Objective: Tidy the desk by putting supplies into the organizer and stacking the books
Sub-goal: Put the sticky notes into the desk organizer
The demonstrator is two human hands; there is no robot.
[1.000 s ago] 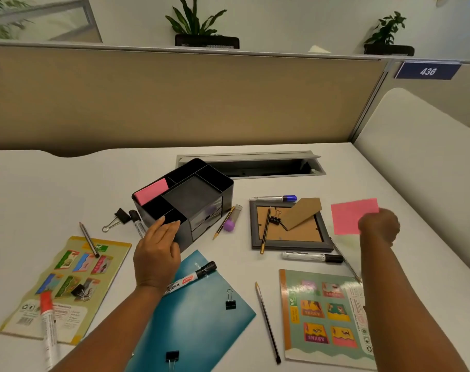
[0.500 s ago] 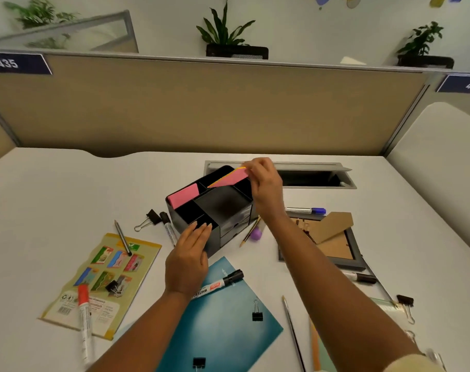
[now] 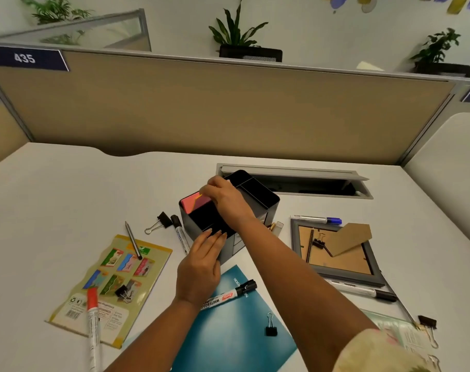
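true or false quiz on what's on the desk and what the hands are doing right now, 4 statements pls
1. The right hand is lowering pink sticky notes into the black organizer. True.
2. The left hand holds a marker. False: it rests against the organizer's front.
3. A black-capped whiteboard marker lies on the teal notebook. True.
4. The picture frame stands upright. False: it lies flat, face down, with a binder clip on its back.
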